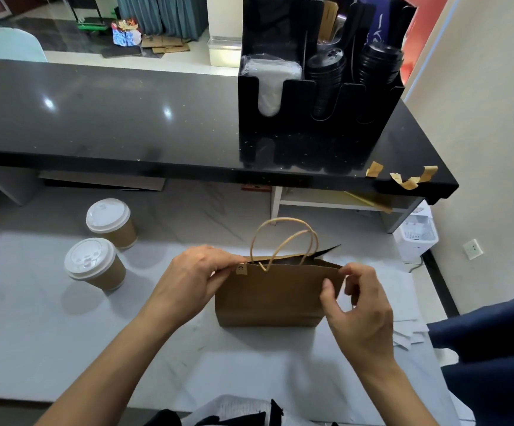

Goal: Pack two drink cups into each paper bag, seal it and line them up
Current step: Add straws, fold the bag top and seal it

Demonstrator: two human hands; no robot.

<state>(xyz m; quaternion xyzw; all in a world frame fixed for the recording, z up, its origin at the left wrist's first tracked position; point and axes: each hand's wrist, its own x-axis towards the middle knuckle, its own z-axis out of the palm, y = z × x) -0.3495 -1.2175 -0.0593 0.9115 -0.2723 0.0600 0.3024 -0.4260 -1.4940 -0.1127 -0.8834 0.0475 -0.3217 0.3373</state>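
Note:
A brown paper bag [271,296] with twisted paper handles stands upright on the white worktop [65,348], its mouth nearly closed. My left hand [194,278] pinches the bag's top left corner beside a small sticker [241,269]. My right hand [360,312] pinches the top right corner, thumb on the front face. Two brown paper cups with white lids stand to the left, one nearer [94,264] and one farther back [111,222]. What is inside the bag is hidden.
A black raised counter [111,118] runs across the back, carrying a black organiser [311,96] with stacked black lids. Strips of tape [409,179] stick to the counter's right edge. A dark blue cloth [495,348] lies at the right.

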